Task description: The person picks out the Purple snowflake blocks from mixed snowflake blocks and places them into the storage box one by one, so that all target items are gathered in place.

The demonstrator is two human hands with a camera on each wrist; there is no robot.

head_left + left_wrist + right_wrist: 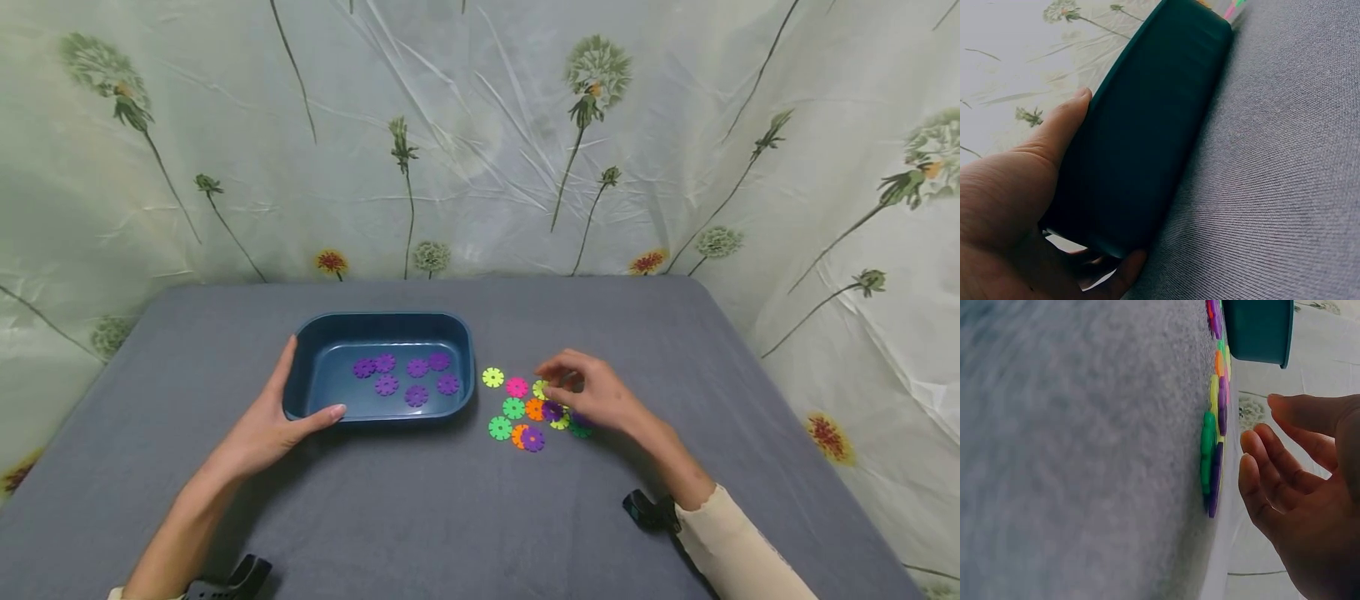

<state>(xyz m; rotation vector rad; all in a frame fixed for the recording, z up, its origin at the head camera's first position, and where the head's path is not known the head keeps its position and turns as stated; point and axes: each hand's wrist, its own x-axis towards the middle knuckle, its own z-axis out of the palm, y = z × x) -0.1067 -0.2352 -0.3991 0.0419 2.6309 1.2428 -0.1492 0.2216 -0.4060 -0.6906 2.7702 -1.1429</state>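
Your cream sleeve (738,546) is lying nearest, and your right hand (596,392) is hovering loosely curved, seemingly empty, over flat notched mixed-colour discs (533,409), a few purple, on grey woven cloth (465,517). Your left hand (273,417) is gripping the smooth, round-cornered blue tray (382,325); seven purple discs (387,384) are already lying inside, so the work is looking part done.

Ahead of me is a pale floral curtain (480,208), glossy and creased, which runs down both sides too. On it I see a printed dandelion seed head (598,65), a green bud (402,137) on a thin stem, and a red-and-yellow flower (830,437) low to my right. Below me lies a gray tablecloth (450,525), finely ribbed up close, with rounded far corners.
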